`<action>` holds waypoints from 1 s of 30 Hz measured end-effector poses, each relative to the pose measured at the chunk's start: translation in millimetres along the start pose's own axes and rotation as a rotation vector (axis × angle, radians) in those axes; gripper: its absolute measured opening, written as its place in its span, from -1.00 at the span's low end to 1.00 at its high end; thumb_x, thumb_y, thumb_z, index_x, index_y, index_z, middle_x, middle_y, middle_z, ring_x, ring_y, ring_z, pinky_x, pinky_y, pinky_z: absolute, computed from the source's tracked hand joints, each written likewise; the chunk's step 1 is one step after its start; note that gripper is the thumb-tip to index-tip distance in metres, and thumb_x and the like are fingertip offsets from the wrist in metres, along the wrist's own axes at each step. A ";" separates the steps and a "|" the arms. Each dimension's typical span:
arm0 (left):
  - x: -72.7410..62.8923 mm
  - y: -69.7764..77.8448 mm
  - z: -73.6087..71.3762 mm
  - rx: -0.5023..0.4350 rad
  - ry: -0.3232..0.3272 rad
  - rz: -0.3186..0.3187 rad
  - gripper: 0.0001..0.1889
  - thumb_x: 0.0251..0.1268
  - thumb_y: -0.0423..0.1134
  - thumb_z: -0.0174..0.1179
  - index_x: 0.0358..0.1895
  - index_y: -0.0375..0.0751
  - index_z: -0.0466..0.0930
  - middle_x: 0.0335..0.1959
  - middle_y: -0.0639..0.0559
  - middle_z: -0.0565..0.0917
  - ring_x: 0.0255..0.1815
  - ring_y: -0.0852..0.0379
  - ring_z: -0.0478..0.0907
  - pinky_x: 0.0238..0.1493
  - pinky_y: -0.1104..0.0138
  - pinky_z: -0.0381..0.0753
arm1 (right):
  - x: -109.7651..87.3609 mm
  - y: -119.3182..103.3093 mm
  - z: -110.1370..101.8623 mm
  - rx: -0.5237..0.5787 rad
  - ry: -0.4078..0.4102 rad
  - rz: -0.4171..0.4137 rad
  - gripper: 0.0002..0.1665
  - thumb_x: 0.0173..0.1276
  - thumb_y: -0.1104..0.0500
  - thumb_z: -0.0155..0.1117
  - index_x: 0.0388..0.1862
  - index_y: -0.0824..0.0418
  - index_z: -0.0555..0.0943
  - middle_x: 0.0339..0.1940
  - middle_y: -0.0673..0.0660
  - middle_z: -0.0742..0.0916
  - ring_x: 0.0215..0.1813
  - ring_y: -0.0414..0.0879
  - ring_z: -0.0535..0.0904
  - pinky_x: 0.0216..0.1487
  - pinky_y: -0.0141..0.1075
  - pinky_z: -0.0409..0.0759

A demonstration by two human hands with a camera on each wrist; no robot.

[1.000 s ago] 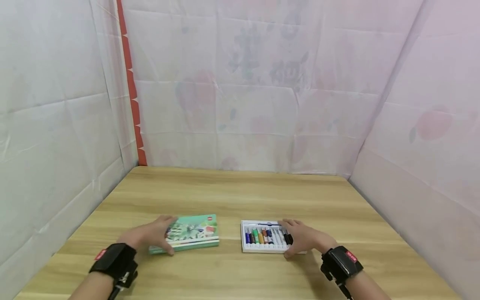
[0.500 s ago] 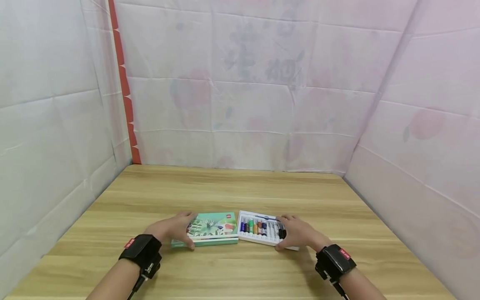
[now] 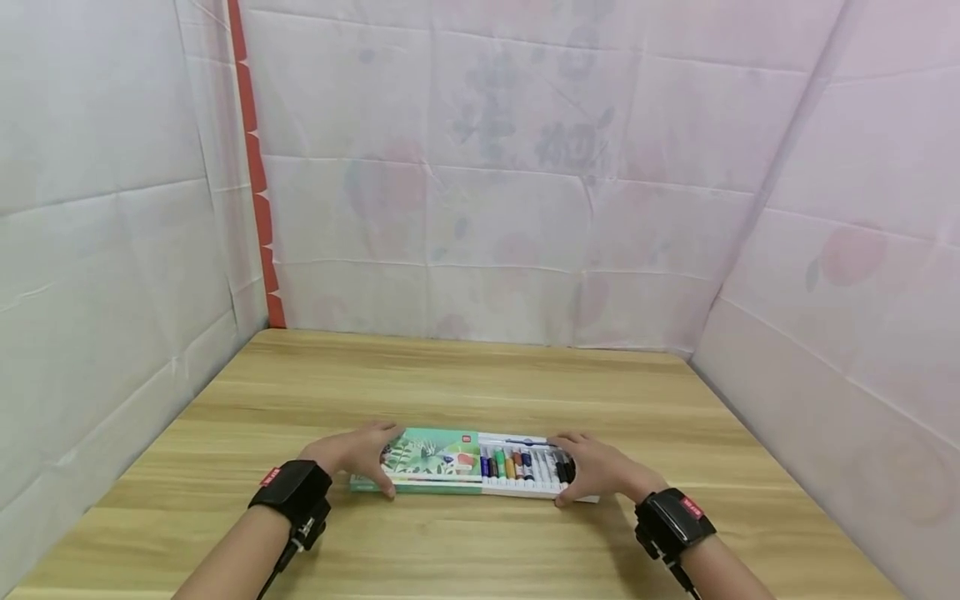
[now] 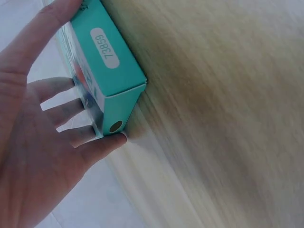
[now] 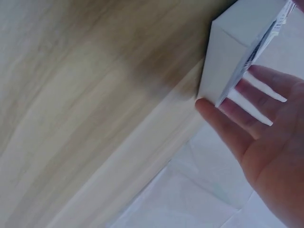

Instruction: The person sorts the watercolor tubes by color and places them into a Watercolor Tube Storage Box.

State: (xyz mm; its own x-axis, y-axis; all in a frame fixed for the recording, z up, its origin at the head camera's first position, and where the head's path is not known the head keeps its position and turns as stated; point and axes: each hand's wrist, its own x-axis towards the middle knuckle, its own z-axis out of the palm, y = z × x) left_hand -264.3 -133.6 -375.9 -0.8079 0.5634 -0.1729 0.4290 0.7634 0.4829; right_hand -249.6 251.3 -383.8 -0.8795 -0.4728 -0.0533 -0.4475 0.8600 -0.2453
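Note:
A flat green paint box with a leaf-and-fruit picture lies on the table, its right end meeting the left end of a white tray. In the tray lie several paint tubes and a thin paintbrush. My left hand grips the box near its left end, thumb along the front side and fingers across to the far side; the left wrist view shows the number printed on its side. With thumb and fingers on opposite long sides, my right hand holds the tray's right end, whose plain white end wall shows in the right wrist view.
The wood-grain table carries the box and tray near its front middle. Pale printed sheets hang behind and on both sides, with a red strip at the back left. Each wrist wears a black strapped camera.
My left hand has slid the box rightward up to the tray. My right hand has moved the tray left; it tilted at an angle, then straightened into line with the box.

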 end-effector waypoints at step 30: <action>-24.3 -34.6 8.4 -0.238 0.102 0.037 0.06 -0.18 -0.26 0.45 0.34 -0.58 -0.08 0.35 -0.45 -0.02 0.35 -0.29 -0.05 0.25 -0.06 0.10 | -14.5 18.0 -4.9 0.647 0.086 0.156 -0.52 0.12 0.51 -0.01 0.08 0.64 0.35 -0.36 0.26 0.56 -0.42 0.02 0.57 -0.51 -0.15 0.63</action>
State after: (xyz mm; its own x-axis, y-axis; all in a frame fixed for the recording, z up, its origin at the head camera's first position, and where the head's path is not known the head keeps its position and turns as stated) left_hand -256.0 -171.0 -395.6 -0.8351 0.5455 -0.0703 0.3612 0.6403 0.6779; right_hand -245.7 274.6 -382.7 -0.9478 -0.3121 -0.0646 -0.1503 0.6163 -0.7731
